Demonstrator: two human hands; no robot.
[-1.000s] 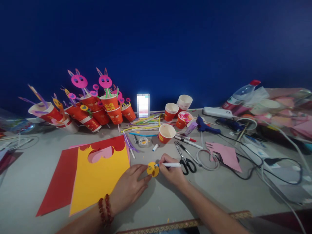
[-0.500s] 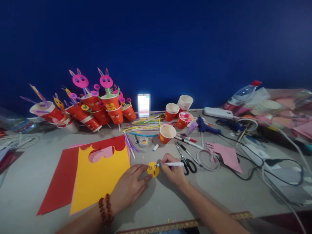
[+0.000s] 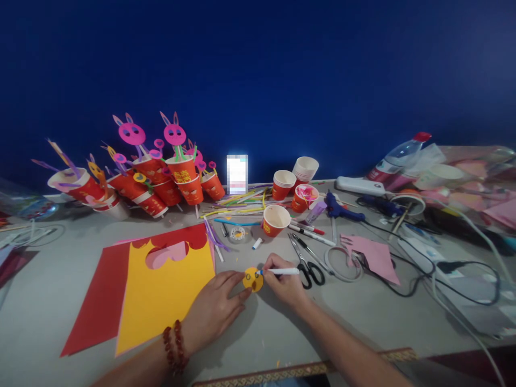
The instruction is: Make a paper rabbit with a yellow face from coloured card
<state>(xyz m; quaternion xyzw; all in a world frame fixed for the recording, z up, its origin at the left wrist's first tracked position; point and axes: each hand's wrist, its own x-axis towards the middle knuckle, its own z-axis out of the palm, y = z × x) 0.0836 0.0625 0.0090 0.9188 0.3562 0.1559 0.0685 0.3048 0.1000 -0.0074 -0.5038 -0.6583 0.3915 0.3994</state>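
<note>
A small yellow paper disc (image 3: 252, 279) with dark marks lies on the grey table (image 3: 48, 279). My left hand (image 3: 215, 306) rests flat beside it, fingers stretched out, fingertips pressing its left edge. My right hand (image 3: 284, 282) is closed on a white marker pen (image 3: 282, 271), whose tip touches the disc's right side. A red bead bracelet (image 3: 174, 346) sits on my left wrist.
Yellow and red paper sheets (image 3: 161, 287) lie left of my hands. Black-handled scissors (image 3: 308, 263), a pink sheet (image 3: 374, 255), cables and a blue glue gun (image 3: 341, 210) are to the right. Orange paper cups (image 3: 276, 219), coloured straws and decorated cups (image 3: 177, 177) stand behind.
Hands, pen and disc stay in nearly the same place; the pen tip shifts only slightly on the disc.
</note>
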